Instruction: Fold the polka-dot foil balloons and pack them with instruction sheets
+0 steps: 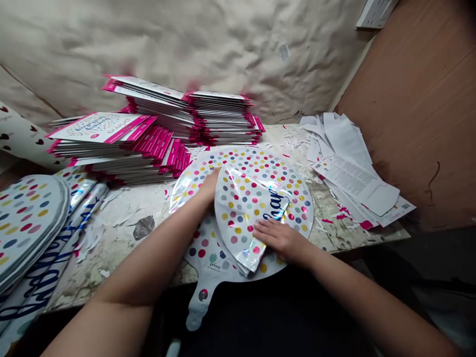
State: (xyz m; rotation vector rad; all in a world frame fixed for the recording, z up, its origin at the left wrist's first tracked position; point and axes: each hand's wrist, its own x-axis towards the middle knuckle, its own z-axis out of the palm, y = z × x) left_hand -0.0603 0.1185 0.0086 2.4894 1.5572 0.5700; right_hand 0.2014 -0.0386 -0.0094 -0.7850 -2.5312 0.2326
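A flat round foil balloon [260,168] with coloured dots lies on the worn table [126,218], its valve tail hanging over the near edge. On top of it lies a folded dotted balloon [241,208] with blue lettering. My left hand [210,186] presses on the folded balloon's left edge. My right hand [280,238] rests flat on its lower right part, fingers together.
Stacks of pink-edged packaged cards [156,129] fill the back of the table. A pile of flat dotted balloons [26,218] sits at the left. Loose white paper inserts [349,168] lie at the right. A brown board wall [420,114] stands to the right.
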